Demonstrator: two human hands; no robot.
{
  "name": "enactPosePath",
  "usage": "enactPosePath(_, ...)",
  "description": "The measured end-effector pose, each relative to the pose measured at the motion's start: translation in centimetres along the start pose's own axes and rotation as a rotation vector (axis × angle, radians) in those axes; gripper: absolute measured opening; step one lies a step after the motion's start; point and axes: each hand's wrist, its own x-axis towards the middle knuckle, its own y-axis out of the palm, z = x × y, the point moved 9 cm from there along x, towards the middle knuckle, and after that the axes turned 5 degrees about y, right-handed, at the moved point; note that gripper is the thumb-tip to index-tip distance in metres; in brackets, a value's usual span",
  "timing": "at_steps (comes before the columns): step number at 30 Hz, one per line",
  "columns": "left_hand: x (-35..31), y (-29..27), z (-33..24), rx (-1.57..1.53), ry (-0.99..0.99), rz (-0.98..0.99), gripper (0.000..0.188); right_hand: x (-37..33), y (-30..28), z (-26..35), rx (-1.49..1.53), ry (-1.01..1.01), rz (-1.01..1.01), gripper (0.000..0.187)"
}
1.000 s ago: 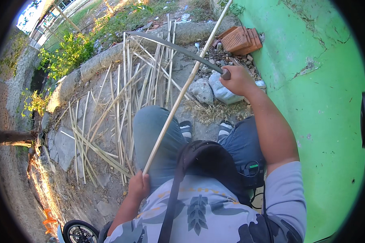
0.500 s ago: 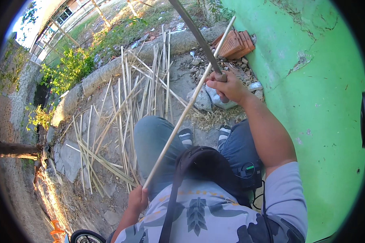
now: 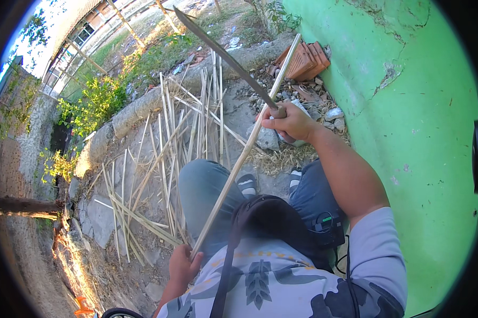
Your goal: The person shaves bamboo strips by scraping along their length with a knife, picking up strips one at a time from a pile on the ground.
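Observation:
My right hand is closed around the handle of a machete. Its long, dark blade slants up and to the left. A pale bamboo strip runs from my lap up past the blade's base, crossing it just in front of my right fist. At the strip's lower end, my left hand grips it with the thumb along the side; some of the fingers are hidden. Many similar strips lie loosely heaped on the ground beyond my left knee.
A green wall rises close on my right. Stacked terracotta tiles and a pale rock sit near its base. A low concrete kerb borders the ground ahead, with a leafy shrub behind it.
The machete has swung, its tip now further left and lower in view. My right hand has come slightly down and left. The bamboo strip has turned, showing a wider face.

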Motion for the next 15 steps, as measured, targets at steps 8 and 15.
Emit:
enactPosePath(8, 2.0, 0.1, -0.9, -0.094, -0.044, 0.045, 0.035, 0.5, 0.4, 1.6, -0.049, 0.015, 0.054, 0.020)
enactPosePath(15, 3.4, 1.5, 4.1, -0.366, -0.057, 0.059, 0.044, 3.7, -0.1, 0.0, -0.440, -0.061, -0.064, 0.030)
